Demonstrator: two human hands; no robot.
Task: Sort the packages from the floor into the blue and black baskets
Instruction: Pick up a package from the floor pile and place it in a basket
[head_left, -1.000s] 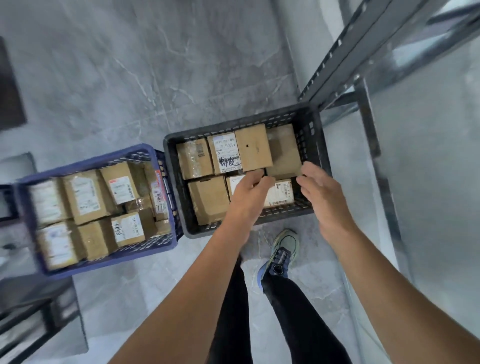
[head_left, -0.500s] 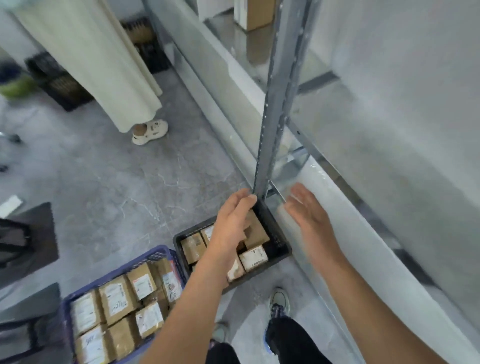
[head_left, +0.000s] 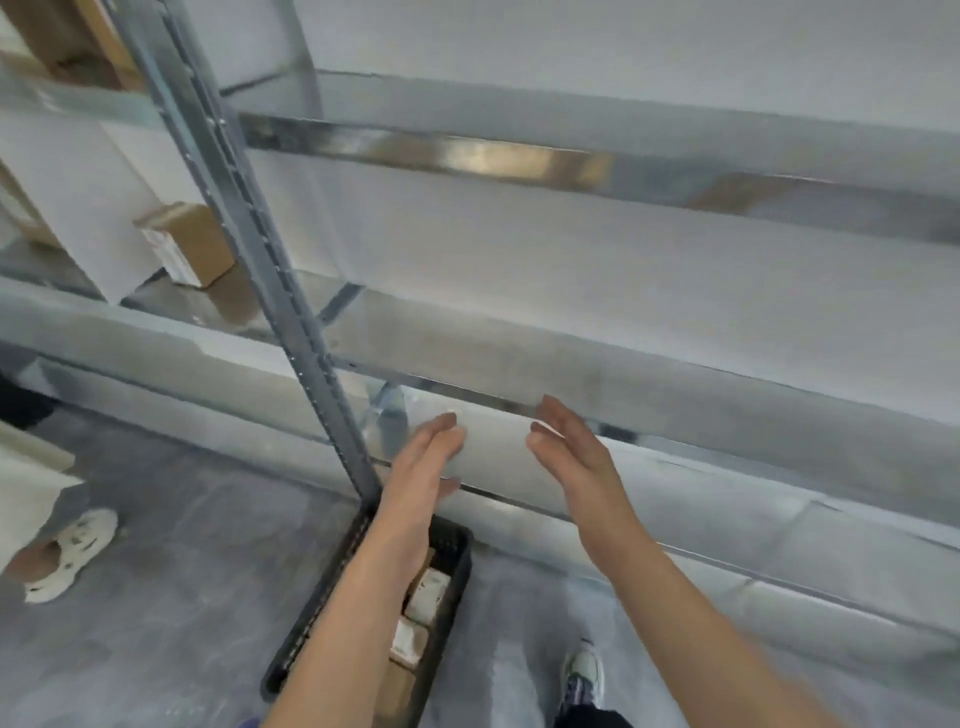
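My view has swung up from the two baskets to the metal rack, the blue basket has dropped out of sight, and both my hands have come up out of the black basket (head_left: 311, 623) with nothing in them. Nearest the camera, my forearms reach forward and my shoe (head_left: 586, 670) stands on the grey floor (head_left: 182, 597), to the right of the basket. The black basket sits on the floor under my left forearm, which covers much of it; a few packages (head_left: 423, 597) with white labels lie inside along its right wall. Above it, my left hand (head_left: 423, 467) and right hand (head_left: 571, 457) are raised side by side with a gap between them, palms turned toward each other, fingers straight and relaxed, gripping nothing. The basket's far corner lies at the foot of the rack's grey upright post (head_left: 249, 218), which slants up to the left. My fingertips are seen against the front edge of a low shelf (head_left: 519, 353). At far left another person's pale shoe (head_left: 72, 551) rests on the floor. Farther back, left of the post, a cardboard box (head_left: 184, 244) lies on a shelf board.
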